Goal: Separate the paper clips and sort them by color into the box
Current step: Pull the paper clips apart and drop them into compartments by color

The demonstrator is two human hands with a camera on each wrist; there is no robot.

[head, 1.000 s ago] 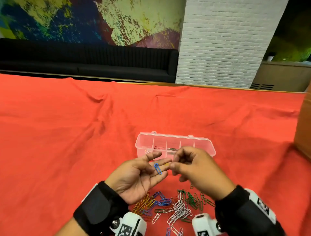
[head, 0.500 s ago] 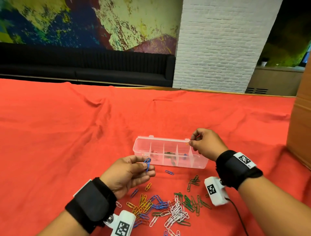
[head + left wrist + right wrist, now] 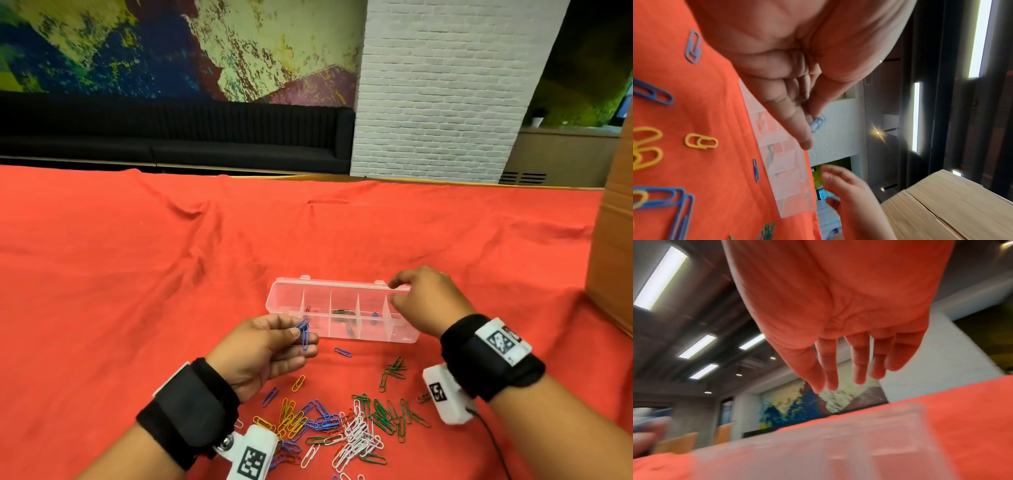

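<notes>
Both hands hovered above the counter (image 3: 137, 274), which was draped in a red cloth. The left hand (image 3: 263, 349) pinched a pair of linked blue paper clips (image 3: 303, 334) between thumb and forefinger, its other fingers loosely extended beneath; the left wrist view showed the same blue clips (image 3: 818, 124) poking out past the fingertips. The right hand (image 3: 426, 301) hung over the right end of the clear box (image 3: 291, 298), fingers spread and relaxed, holding nothing; the right wrist view showed its fingers (image 3: 828, 366) straight and parted above the blurred box (image 3: 838, 443).

The box, lid open, lay crosswise at the centre of the head view, split by dividers into compartments. A few clips lay inside: something reddish in the second compartment from the left, dark green ones in the third, a blue one (image 3: 375, 317) in the fourth. What the end compartments held could not be told.

At 6 o'clock from the box lay the loose pile of clips (image 3: 342, 428) on the cloth: yellow and blue at its left, white in the middle, green at its right. A single blue clip (image 3: 342, 352) lay just in front of the box, a lone yellow one (image 3: 298, 383) nearer the left hand, and a small green cluster (image 3: 394, 371) at 5 o'clock from the box. A cardboard carton (image 3: 613, 257) stood at 3 o'clock, at the frame's edge. Each wrist wore a black strap with a white tagged camera.
</notes>
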